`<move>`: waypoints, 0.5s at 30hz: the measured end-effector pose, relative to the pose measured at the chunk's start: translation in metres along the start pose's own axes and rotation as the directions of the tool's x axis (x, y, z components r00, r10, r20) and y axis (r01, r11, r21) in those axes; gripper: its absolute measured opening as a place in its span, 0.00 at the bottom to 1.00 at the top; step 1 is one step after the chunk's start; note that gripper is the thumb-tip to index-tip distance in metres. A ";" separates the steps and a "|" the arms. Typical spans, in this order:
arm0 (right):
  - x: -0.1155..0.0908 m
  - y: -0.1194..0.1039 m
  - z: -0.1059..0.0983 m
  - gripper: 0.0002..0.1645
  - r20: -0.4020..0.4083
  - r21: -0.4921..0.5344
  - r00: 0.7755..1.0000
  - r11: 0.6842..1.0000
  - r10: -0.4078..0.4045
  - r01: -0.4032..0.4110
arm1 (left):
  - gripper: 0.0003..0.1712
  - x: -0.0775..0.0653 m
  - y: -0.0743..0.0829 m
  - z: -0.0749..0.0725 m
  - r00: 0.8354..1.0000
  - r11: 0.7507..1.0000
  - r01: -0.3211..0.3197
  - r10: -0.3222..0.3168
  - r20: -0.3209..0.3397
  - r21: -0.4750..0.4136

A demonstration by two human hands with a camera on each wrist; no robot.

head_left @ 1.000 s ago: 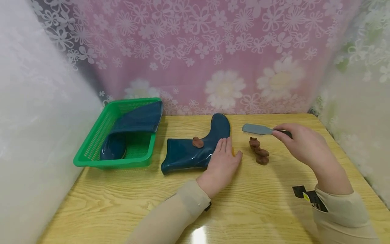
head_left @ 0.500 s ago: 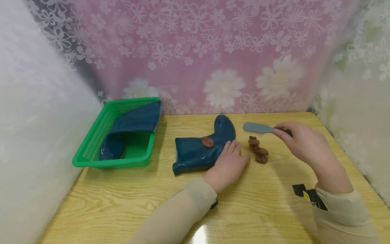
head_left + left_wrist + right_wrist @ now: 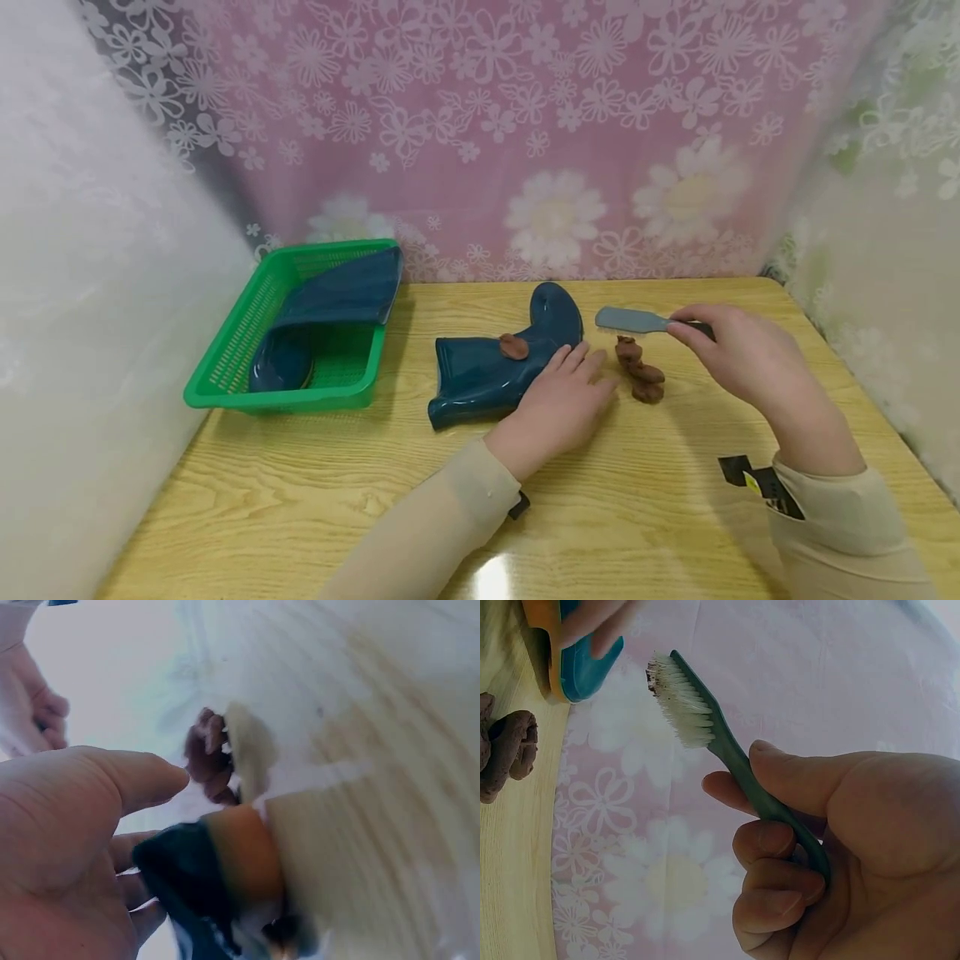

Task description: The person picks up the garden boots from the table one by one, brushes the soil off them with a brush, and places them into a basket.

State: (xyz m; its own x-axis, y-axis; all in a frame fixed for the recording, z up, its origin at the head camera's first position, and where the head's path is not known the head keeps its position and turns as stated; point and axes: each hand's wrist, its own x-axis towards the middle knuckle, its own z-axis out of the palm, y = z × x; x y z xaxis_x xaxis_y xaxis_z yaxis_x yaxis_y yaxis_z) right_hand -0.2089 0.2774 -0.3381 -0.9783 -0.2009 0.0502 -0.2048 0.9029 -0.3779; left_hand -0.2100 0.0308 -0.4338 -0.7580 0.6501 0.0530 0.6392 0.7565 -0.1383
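A dark blue rubber boot (image 3: 480,375) lies on its side on the wooden table. A flat brown clay-like lump (image 3: 513,347) sticks to its shaft. My left hand (image 3: 558,400) rests on the boot near the heel, fingers extended. In the left wrist view its thumb is apart from the boot (image 3: 184,862), whose sole shows orange. My right hand (image 3: 742,354) grips a brush (image 3: 731,754) by its dark green handle, held above the table. Dark brown bits cling to the tips of its whitish bristles (image 3: 682,701). A twisted brown lump (image 3: 639,372) lies between the boot and my right hand.
A green plastic basket (image 3: 281,400) stands at the left, with a second blue boot (image 3: 345,292) in it, its shaft leaning over the rim. Pink flowered cloth (image 3: 450,167) hangs behind the table (image 3: 600,517). Pale sheets border both sides.
The boot has shifted to the right with my left hand on it, mostly in the first half second. My right hand with the brush has barely moved.
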 end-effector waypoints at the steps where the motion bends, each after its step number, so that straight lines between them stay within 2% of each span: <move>1: 0.000 0.000 0.001 0.34 -0.002 0.000 1.000 1.000 0.000 0.000 | 0.25 -0.005 -0.003 -0.002 1.000 1.000 0.001 -0.001 -0.028 -0.003; 6: 0.002 -0.002 0.002 0.34 -0.008 -0.006 1.000 1.000 0.001 -0.001 | 0.29 -0.032 -0.024 -0.017 0.985 0.999 0.024 -0.028 -0.171 -0.025; 9: 0.002 -0.002 0.003 0.35 -0.005 -0.005 1.000 1.000 0.007 -0.007 | 0.32 -0.046 -0.038 -0.024 0.972 0.998 0.050 -0.059 -0.228 -0.045; 12: 0.003 -0.002 0.004 0.34 -0.011 -0.001 1.000 1.000 0.004 -0.004 | 0.35 -0.058 -0.051 -0.028 0.963 0.992 0.078 -0.100 -0.249 -0.096; 15: 0.005 -0.004 0.009 0.31 -0.024 -0.003 1.000 1.000 -0.009 0.009 | 0.38 -0.068 -0.065 -0.026 0.959 0.975 0.117 -0.160 -0.234 -0.186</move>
State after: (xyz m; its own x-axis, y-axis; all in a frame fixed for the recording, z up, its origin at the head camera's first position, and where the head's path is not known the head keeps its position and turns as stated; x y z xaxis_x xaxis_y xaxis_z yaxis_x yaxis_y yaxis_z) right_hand -0.2127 0.2697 -0.3448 -0.9769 -0.1999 0.0758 -0.2137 0.9021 -0.3748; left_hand -0.1968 -0.0607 -0.4025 -0.7987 0.5188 0.3047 0.5587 0.8275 0.0556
